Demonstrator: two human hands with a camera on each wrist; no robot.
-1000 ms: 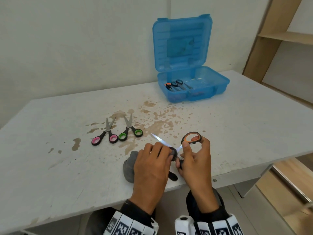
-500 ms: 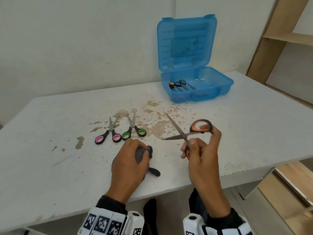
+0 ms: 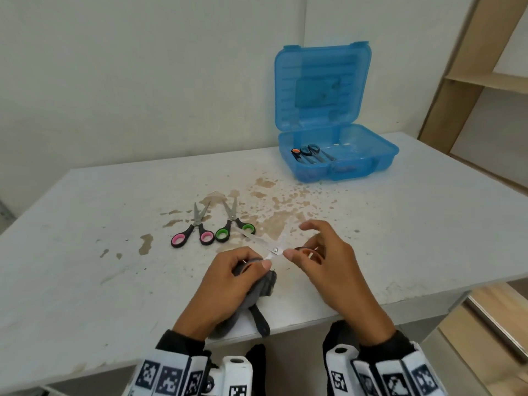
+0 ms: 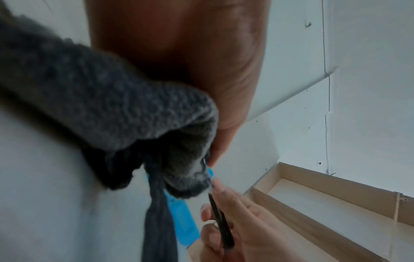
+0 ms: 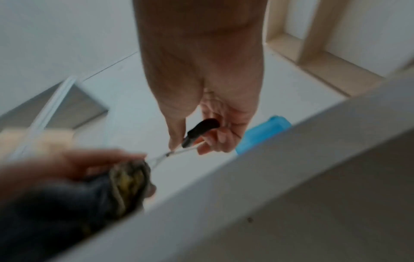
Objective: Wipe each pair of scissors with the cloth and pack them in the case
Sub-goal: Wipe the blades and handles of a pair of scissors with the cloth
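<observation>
My right hand (image 3: 320, 258) holds the orange-handled scissors (image 3: 274, 248) by their handles, blades spread and pointing left over the near table. My left hand (image 3: 237, 278) grips the grey cloth (image 3: 264, 284) and pinches it against one blade near the pivot. The left wrist view shows the cloth (image 4: 125, 109) bunched under my thumb, and the right wrist view shows the scissors' black handle (image 5: 201, 129) in my fingers. Pink-handled scissors (image 3: 194, 232) and green-handled scissors (image 3: 234, 227) lie on the table. The blue case (image 3: 343, 155) stands open at the back with scissors (image 3: 311, 152) inside.
The white table (image 3: 85, 252) has brown stains around its middle. Its front edge runs just below my hands. A wooden shelf unit (image 3: 471, 81) stands at the right, beyond the table's corner. The wall is close behind the case.
My right hand has lowered the scissors and turned them so the blades point left. My left hand has brought the cloth up from the table onto one blade.
</observation>
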